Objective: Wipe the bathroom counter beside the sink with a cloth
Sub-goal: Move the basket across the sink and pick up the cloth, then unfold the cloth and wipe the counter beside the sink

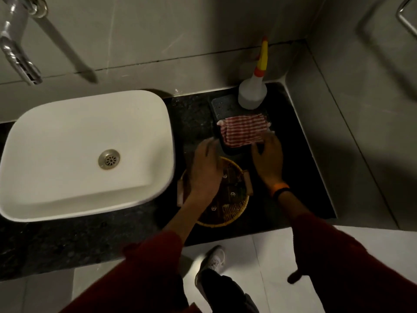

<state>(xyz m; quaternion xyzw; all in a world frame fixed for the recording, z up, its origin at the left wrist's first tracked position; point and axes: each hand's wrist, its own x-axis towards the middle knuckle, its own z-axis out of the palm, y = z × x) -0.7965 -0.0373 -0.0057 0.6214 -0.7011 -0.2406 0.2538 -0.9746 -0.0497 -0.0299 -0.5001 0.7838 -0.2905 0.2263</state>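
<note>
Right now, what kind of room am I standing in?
Most likely a bathroom: a white basin sits on a dark stone counter, a chrome tap comes off a tiled wall, and a towel bar hangs beside it.

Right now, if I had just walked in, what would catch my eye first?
Probably the big white sink, bright against the dark counter on the left. Next, the red-and-white striped cloth lying on a dark tray to its right, with the right hand at its near corner and the left hand over a woven basket. A white bottle with a yellow nozzle stands behind the cloth.
</note>
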